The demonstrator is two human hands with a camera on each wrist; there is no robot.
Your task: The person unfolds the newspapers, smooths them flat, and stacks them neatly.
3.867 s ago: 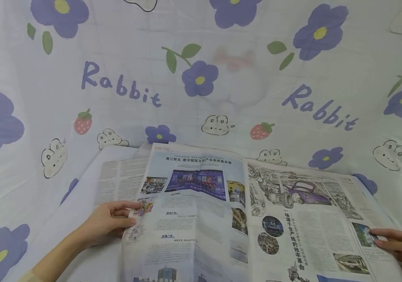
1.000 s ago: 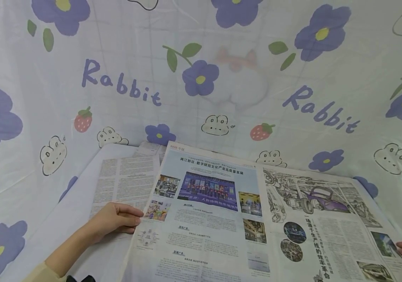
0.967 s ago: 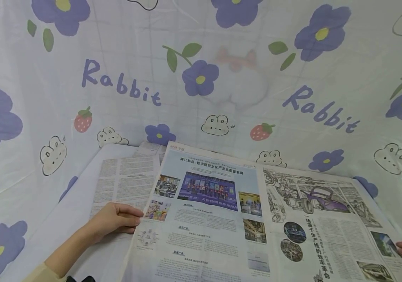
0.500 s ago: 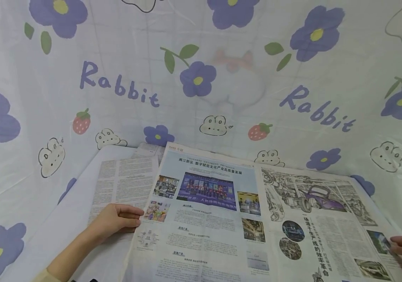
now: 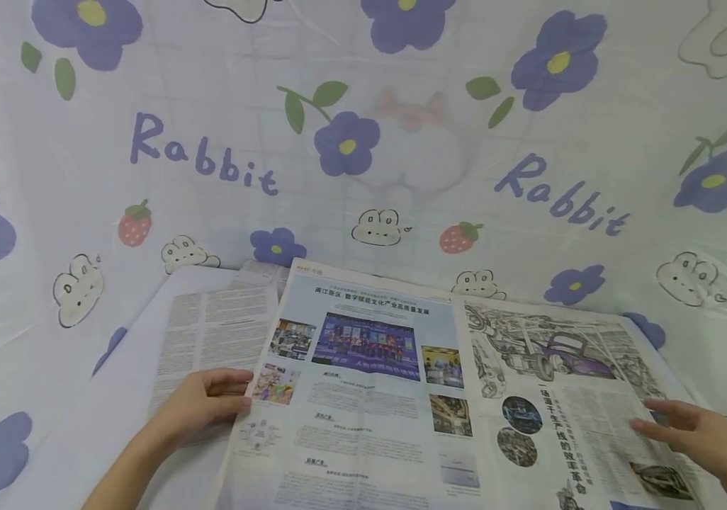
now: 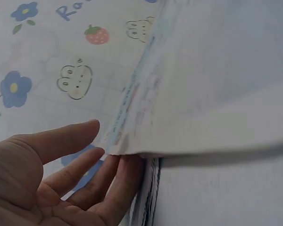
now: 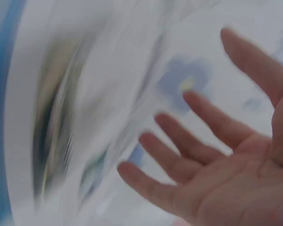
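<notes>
The right hand [image 5: 701,435] differs most: half a second ago its fingertips met at the outer edge of the unfolded newspaper [image 5: 363,397], and now they have let go, the hand further in over the right page [image 5: 593,425], fingers straight and fanned apart. The right wrist view shows the palm and all five digits spread, with nothing held, while the paper beside them is blurred. The left hand [image 5: 200,404] is almost unchanged at the left margin. About four seconds ago the left page [image 5: 370,439] bulged upward and the centre fold sat further left; now the pages lie flatter.

The newspaper lies on the white desk [image 5: 108,418], between the two hands. The left hand touches its left edge with loosely extended fingers; in the left wrist view some fingertips go beneath the border, and the thumb stands clear of the paper, so nothing is gripped. Just beyond this hand, a sheet of plain text columns [image 5: 217,326] lies partly under the newspaper.

The left page has a pale blue ground, a dark Chinese headline, a wide purple stage photo [image 5: 366,347] and smaller photos down both sides. The right page carries a line drawing with a purple car [image 5: 577,354], two round pictures [image 5: 519,432] and a vertical headline. Behind hangs a curtain [image 5: 229,212] printed with flowers, rabbits and strawberries.
</notes>
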